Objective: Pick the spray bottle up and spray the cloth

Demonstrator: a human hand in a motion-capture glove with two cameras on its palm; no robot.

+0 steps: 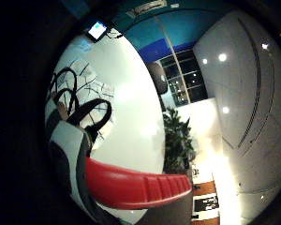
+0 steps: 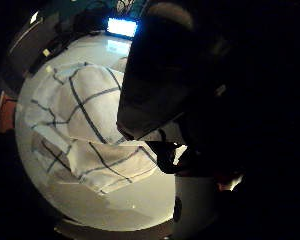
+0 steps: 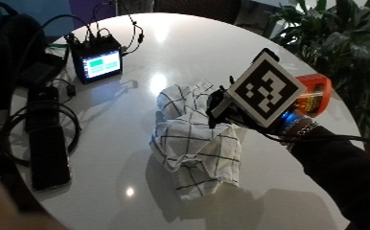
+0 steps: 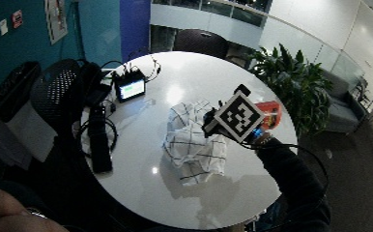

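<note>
Grip (image 3: 226,108) w/ spray bottle (image 3: 312,96) above cloth (image 3: 194,139).

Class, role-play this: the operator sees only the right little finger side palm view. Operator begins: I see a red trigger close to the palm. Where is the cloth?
Observer: The checked cloth lies crumpled on the white table, beside the right hand.
Operator: What colour is the bottle's body?
Observer: Orange; the spray bottle shows behind the hand.
Operator: Anything else on the table?
Observer: A long black device, apart from the cloth.
</note>
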